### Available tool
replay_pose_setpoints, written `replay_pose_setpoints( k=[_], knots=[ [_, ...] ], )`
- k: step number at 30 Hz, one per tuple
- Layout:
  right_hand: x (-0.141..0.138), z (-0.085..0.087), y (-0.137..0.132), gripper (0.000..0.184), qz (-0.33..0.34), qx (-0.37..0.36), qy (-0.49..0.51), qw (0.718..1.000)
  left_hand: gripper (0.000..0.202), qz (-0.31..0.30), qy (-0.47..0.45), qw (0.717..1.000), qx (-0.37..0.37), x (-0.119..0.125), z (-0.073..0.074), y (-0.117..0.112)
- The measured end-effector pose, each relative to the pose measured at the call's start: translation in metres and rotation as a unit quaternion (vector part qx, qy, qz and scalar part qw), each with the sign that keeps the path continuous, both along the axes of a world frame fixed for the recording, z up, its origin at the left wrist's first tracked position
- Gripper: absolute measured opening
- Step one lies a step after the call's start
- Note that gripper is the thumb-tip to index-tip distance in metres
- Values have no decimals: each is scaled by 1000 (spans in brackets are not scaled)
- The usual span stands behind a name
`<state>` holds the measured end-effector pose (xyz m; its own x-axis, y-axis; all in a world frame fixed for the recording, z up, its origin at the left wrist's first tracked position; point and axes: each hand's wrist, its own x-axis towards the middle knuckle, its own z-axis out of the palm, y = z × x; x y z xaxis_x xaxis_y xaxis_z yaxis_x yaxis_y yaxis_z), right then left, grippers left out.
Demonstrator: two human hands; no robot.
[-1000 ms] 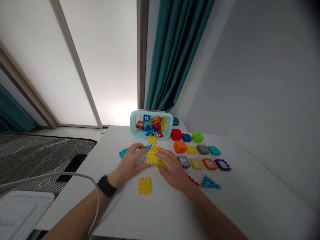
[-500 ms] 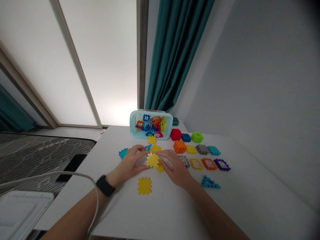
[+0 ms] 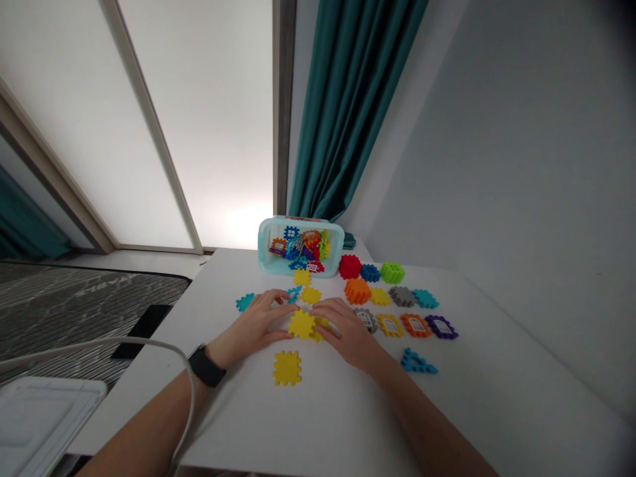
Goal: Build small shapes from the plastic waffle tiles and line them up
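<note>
Near the middle of the white table, my left hand (image 3: 263, 321) pinches the left side of a square yellow interlocking tile (image 3: 301, 324) with toothed edges. My right hand (image 3: 344, 330) grips a second yellow tile (image 3: 320, 326) on the right, partly covered by its fingers. The two tiles meet or overlap; whether they are joined I cannot tell. Closer to me lies a loose yellow tile (image 3: 287, 368). Beyond my fingers are another yellow tile (image 3: 311, 295), one by the bin (image 3: 301, 277) and a light blue piece (image 3: 294, 294).
A pale blue bin (image 3: 265, 255) of mixed pieces stands at the back. Stacks and rows of coloured tiles, including an orange stack (image 3: 357, 291) and a purple frame (image 3: 442, 328), lie right. A blue triangle (image 3: 418, 362) is nearer. A white cable (image 3: 191, 391) crosses my left forearm.
The yellow tile in my left hand has come slightly toward me and turned a little. Both hands have shifted only slightly and keep hold of the tiles.
</note>
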<state>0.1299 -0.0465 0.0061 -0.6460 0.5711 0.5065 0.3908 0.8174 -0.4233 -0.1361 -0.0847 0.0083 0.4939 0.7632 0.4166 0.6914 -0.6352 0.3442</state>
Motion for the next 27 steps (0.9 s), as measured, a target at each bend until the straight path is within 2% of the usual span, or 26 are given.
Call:
replay_pose_setpoints(
  k=[9,15,20,24,27],
  knots=[
    [-4,4,-6,32,-18,27,9,999,46,2,-12,1000,2,3,1,-1],
    [-6,5,-6,31,-46,47,36,997,20,28,-49,998,16,9,0,-1],
    [-5,3,-4,26,-58,33,38,997,12,44,-70,996,34,11,1,-2],
    [-7,-2,-2,17,-71,30,48,996,14,60,-76,994,42,13,2,-2],
    [-10,-6,-3,11,-89,37,71,993,27,72,-67,994,41,14,1,-3]
  ],
)
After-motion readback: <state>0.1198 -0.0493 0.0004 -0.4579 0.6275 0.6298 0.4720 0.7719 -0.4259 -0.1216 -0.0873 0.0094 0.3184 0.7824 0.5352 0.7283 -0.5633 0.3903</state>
